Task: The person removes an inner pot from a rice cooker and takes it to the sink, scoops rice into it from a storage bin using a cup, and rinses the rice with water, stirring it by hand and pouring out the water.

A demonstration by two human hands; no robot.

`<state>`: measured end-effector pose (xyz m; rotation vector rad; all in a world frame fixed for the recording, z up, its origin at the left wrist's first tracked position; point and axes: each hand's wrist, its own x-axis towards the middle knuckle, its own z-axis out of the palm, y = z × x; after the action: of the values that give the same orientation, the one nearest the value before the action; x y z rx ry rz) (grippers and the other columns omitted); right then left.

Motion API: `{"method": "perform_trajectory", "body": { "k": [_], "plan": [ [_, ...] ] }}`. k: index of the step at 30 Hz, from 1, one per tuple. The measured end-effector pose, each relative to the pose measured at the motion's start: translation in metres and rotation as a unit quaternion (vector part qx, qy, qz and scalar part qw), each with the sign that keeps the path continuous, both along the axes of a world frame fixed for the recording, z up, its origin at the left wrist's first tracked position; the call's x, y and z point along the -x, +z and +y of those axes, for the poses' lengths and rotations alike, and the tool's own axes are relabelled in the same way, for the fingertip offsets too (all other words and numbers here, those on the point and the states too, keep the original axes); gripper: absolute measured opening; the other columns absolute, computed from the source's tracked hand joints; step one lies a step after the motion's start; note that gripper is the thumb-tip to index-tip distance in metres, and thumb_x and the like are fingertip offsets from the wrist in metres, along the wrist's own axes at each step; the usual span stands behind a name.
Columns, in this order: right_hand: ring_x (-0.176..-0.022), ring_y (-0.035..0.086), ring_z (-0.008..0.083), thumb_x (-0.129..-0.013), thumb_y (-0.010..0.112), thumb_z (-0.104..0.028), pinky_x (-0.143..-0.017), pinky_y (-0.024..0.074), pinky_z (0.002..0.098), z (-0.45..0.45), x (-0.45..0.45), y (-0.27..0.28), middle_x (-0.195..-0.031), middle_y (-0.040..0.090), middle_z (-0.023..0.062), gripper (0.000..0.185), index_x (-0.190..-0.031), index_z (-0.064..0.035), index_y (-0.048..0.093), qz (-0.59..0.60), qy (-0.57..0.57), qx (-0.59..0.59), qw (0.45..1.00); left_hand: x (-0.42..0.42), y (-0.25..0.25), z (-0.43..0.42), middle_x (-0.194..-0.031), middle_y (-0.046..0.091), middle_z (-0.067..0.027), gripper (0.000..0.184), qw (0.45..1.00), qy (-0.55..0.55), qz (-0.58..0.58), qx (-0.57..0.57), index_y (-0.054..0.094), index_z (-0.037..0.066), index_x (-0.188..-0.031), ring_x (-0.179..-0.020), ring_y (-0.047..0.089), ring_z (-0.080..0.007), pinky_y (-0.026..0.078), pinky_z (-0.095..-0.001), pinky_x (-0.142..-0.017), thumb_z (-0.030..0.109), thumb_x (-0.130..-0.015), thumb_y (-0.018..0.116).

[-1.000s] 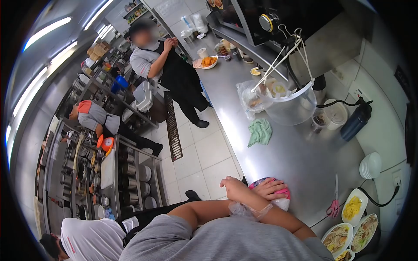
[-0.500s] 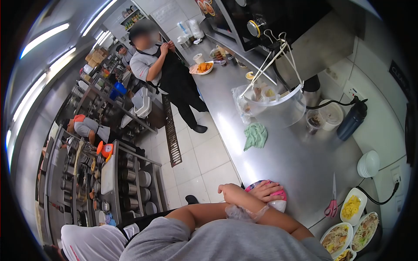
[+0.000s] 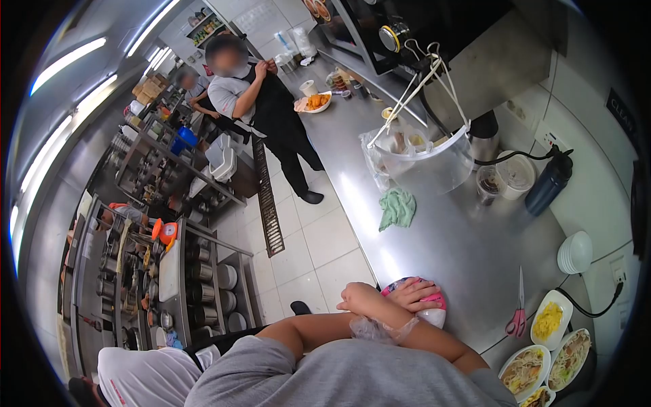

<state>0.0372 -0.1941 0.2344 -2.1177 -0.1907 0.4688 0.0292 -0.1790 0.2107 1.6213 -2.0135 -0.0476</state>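
My forearms cross near the counter's front edge. Flat on a pink-and-blue patterned thing with a white part (image 3: 434,315) rests my left hand (image 3: 415,294), its fingers apart; I cannot make out the thing's kind. My right hand (image 3: 359,299) is bent over at the wrist with the fingers curled in, lying across the left arm; nothing shows in it. Crumpled clear plastic (image 3: 380,330) hangs round the wrist area. Beyond the hands lies a green cloth (image 3: 397,208). To the right are pink-handled scissors (image 3: 517,322).
The steel counter (image 3: 468,264) carries a clear tub (image 3: 434,169), a dark bottle (image 3: 549,183) and stacked white bowls (image 3: 575,252). Noodle dishes (image 3: 525,370) and a yellow-food dish (image 3: 548,322) sit lower right. A co-worker (image 3: 264,102) stands at the counter's far end.
My hands stay where they were. The view shifts slightly. A co-worker in the far background has turned and come more into view, while one by the left shelves is now mostly hidden behind them.
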Motion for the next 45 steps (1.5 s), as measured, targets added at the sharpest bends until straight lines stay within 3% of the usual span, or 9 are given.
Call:
{"method": "perform_trajectory", "body": {
  "k": [11,14,17,23,32,35,45],
  "plan": [
    [-0.059,0.057,0.0335,-0.073,0.062,-0.03,-0.059,0.0447,0.041,0.002,0.002,-0.012,-0.062,0.056,0.02,0.031,-0.065,-0.0004,0.059,-0.06,-0.025,-0.032,0.997,0.0,-0.002,0.001,-0.135,0.037,-0.0124,0.048,1.0,0.001,0.003,-0.008,0.045,0.017,-0.126,-0.124,0.036,-0.0308,0.027,-0.0493,-0.099,0.035,-0.082,0.049],
    [-0.062,0.058,0.0331,-0.074,0.061,-0.026,-0.061,0.0453,0.041,0.003,0.001,-0.013,-0.064,0.058,0.0182,0.025,-0.069,-0.0017,0.059,-0.033,-0.028,-0.023,0.999,0.001,-0.004,0.002,-0.135,0.037,-0.0122,0.048,1.0,0.005,0.006,-0.013,0.045,0.018,-0.126,-0.124,0.036,-0.0307,0.027,-0.0494,-0.099,0.035,-0.081,0.051],
    [-0.077,0.06,0.0345,-0.074,0.057,-0.022,-0.07,0.0467,0.0421,0.006,0.002,-0.019,-0.079,0.062,0.0205,0.022,-0.077,-0.0009,0.061,-0.062,-0.049,-0.025,0.997,0.003,-0.004,0.002,-0.135,0.037,-0.0121,0.049,1.0,0.01,0.005,-0.008,0.045,0.019,-0.126,-0.123,0.036,-0.0307,0.028,-0.0494,-0.099,0.035,-0.08,0.052],
    [-0.079,0.061,0.034,-0.073,0.054,-0.018,-0.072,0.0473,0.0416,0.005,0.0,-0.017,-0.08,0.062,0.0205,0.02,-0.079,-0.001,0.061,-0.034,-0.023,-0.005,0.999,0.0,-0.005,0.001,-0.135,0.037,-0.0116,0.05,1.0,0.008,0.01,-0.014,0.045,0.019,-0.126,-0.123,0.036,-0.0303,0.027,-0.0489,-0.099,0.035,-0.079,0.054],
    [-0.077,0.061,0.0348,-0.072,0.053,-0.017,-0.071,0.0473,0.042,0.004,0.002,-0.017,-0.079,0.062,0.0211,0.02,-0.08,-0.0005,0.061,-0.046,-0.034,-0.012,0.998,0.0,-0.003,-0.001,-0.136,0.037,-0.0108,0.05,1.0,0.004,0.015,-0.007,0.046,0.02,-0.126,-0.124,0.036,-0.0305,0.027,-0.0479,-0.1,0.034,-0.079,0.054],
    [-0.066,0.061,0.0304,-0.076,0.057,-0.02,-0.064,0.0475,0.0385,0.004,0.001,-0.019,-0.07,0.062,0.0158,0.017,-0.08,-0.0034,0.059,-0.035,-0.032,-0.014,0.999,0.001,-0.003,0.0,-0.136,0.037,-0.0103,0.051,1.0,0.005,0.019,-0.006,0.045,0.02,-0.126,-0.123,0.036,-0.0308,0.027,-0.0482,-0.1,0.034,-0.079,0.055],
    [-0.068,0.06,0.0288,-0.075,0.057,-0.017,-0.064,0.0469,0.0374,-0.002,-0.001,-0.01,-0.073,0.062,0.0169,0.016,-0.079,-0.0017,0.06,-0.04,-0.063,-0.05,0.996,0.001,-0.011,-0.004,-0.134,0.037,-0.0103,0.052,1.0,0.015,0.023,-0.003,0.044,0.018,-0.126,-0.124,0.035,-0.0298,0.028,-0.0489,-0.1,0.034,-0.078,0.056]
  ]
}}
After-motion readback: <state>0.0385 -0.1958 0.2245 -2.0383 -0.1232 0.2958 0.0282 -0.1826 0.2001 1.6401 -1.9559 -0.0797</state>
